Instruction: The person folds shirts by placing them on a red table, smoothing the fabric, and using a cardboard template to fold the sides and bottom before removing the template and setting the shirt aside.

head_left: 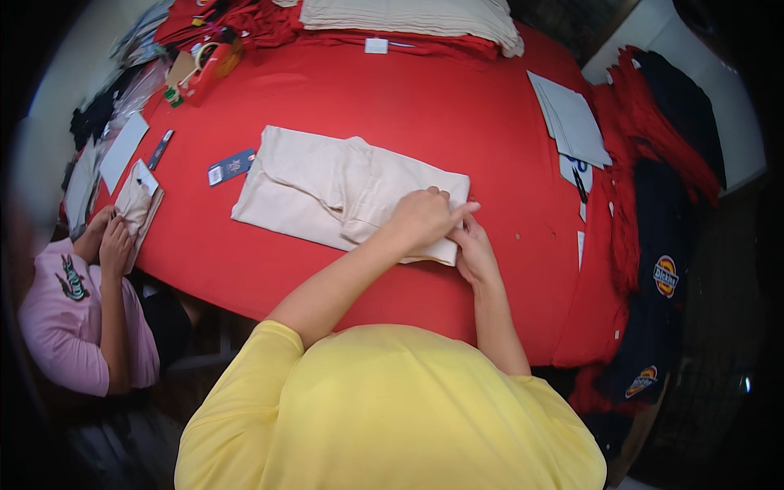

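1. Folded beige fabric garment on red cloth-covered table, 12 o'clock.
2. Left hand on its 3 o'clock end, fingers half-curled; can't tell grip.
3. Right hand at 4 o'clock corner, fingers partly hidden; hold unclear.

The cream garment lies flat, folded into an oblong (slightly rumpled), on the red tabletop.

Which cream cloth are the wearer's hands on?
The single folded garment mid-table; the others are the stack at the far edge and the piece in the co-worker's hands.
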Demonstrator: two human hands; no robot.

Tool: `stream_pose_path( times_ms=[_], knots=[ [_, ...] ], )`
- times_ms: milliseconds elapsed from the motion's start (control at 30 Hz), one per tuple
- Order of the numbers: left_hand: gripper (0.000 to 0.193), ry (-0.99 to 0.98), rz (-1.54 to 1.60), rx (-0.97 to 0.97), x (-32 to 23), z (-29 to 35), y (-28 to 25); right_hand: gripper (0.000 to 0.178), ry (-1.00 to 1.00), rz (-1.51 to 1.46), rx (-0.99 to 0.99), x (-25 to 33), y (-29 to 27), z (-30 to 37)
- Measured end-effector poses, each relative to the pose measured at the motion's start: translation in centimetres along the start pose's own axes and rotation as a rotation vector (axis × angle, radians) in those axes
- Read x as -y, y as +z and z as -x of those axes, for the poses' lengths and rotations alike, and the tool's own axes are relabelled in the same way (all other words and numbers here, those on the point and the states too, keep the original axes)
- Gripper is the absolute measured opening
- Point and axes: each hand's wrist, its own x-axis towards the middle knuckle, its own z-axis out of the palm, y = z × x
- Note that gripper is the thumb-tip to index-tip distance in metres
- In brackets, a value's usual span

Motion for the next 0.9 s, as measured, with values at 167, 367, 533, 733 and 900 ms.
stream_pose_path(
  times_ms=[167, 367, 533, 733, 900],
  knots=[
    [0.040, -0.010, 0.123, 0.035, 0.2, 1.6, -4.3, 0.059, -0.111, -0.248, 0.405, 1.1, 0.3, 1.5],
    [0.027, -0.194, 0.264, -0.124, 9.3, 4.2, -17.1, 0.056, 0.025, -0.054, 0.357, 1.3, 1.3, 1.9],
    [0.027, -0.413, -0.004, -0.224, 26.8, 5.9, -17.8, 0.036, 0.049, 0.353, 0.292, -1.5, 3.6, 0.1],
    [0.030, -0.503, -0.002, -0.393, 28.1, 5.6, -13.3, 0.023, -0.300, 0.595, 0.128, -3.7, 8.1, -6.4],
    [0.045, -0.614, -0.017, -0.446, 29.0, 7.0, -13.8, 0.017, -0.407, 0.686, 0.101, -3.9, 11.0, -9.0]
  ],
)
